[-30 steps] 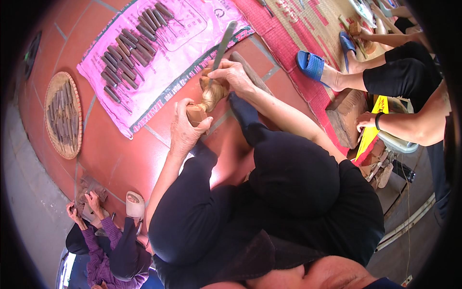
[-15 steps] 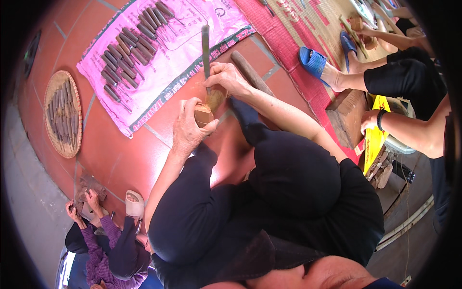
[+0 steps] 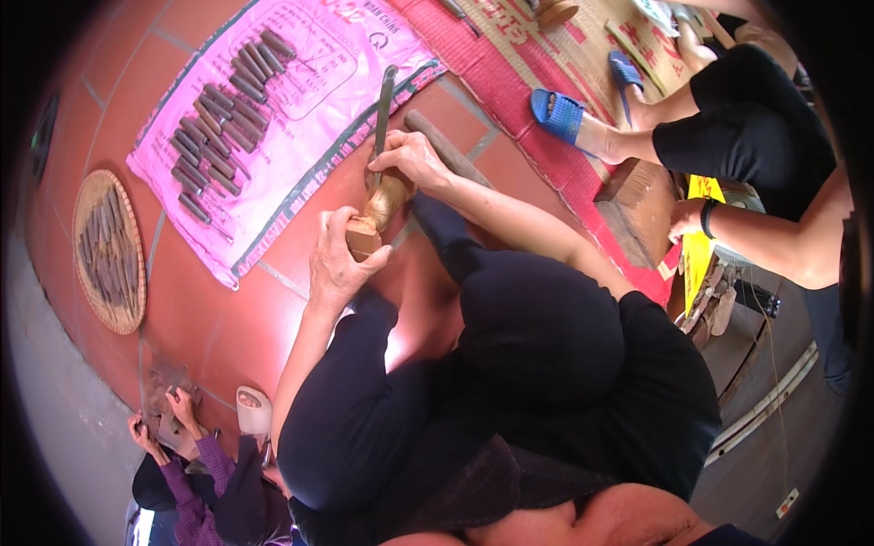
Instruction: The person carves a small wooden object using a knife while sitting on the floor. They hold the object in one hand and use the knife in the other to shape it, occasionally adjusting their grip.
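My left hand (image 3: 337, 259) grips a small wood carving (image 3: 387, 202) by its squared, block-like end, with the thumb along one side. The carving's other end is rounded and pale yellow-brown, and it lies close under my right hand (image 3: 411, 162). My right fingers pinch a long, flat, dark tool that looks like a file (image 3: 385, 109). It stands steeply, its top leaning slightly right, and its lower end is beside the carving's rounded part. Whether it touches the wood is unclear.
A pink printed sack (image 3: 309, 118) ahead carries rows of carving tools (image 3: 218, 127). Left of it, a round woven tray (image 3: 137, 264) holds more tools. A wooden stick (image 3: 446, 146) lies beyond my right hand. People sit at right and lower left; a blue slipper (image 3: 557, 116) rests on the red mat.
The whole view has shifted, so the sack and mat sit further left. The file, blurred and more upright before, now leans right at the top. More of the carving's rounded part shows.
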Demonstrator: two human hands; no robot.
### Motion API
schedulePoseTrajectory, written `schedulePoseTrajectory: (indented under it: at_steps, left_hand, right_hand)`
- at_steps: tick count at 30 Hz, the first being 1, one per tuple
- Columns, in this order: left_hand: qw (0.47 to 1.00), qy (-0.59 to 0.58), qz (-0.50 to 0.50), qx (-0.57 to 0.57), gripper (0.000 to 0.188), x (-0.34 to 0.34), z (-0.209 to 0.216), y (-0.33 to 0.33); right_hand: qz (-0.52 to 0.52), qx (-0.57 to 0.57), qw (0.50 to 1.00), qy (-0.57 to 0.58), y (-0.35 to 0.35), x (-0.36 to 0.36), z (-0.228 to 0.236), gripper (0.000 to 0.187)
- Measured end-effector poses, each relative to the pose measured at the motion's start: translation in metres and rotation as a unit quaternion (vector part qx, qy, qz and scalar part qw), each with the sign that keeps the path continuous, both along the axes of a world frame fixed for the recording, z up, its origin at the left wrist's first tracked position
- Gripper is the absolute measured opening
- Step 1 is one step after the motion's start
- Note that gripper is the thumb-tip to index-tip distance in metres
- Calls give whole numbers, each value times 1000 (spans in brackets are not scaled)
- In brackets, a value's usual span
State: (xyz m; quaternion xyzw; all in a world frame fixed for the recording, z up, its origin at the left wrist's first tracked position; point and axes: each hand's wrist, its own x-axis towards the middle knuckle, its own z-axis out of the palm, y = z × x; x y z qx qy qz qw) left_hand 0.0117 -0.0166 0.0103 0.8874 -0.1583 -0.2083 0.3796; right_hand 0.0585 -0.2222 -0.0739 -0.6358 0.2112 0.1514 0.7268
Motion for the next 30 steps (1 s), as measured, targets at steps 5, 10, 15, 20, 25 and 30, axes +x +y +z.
schedulePoseTrajectory:
  at_steps: [5,10,15,20,25,30]
  left_hand:
    - [1000,20,20,-8,62,0,3,-1]
    - [1000,17,12,-13,62,0,4,-1]
    - [999,22,36,-20,63,0,0,0]
    - [999,13,35,-19,64,2,1,-1]
    - [998,7,52,-31,63,0,-2,1]
    - [997,39,57,-25,61,2,3,-1]
  right_hand:
    - [52,97,994,-4,4,-4,20,13]
    - [-19,35,999,-36,-4,-2,4,16]
    - [-30,96,994,-50,1,-5,10,16]
    - [-4,52,998,-27,1,-4,17,17]
    - [13,103,994,-46,5,-3,24,22]
    - [59,9,996,-59,1,-1,14,20]
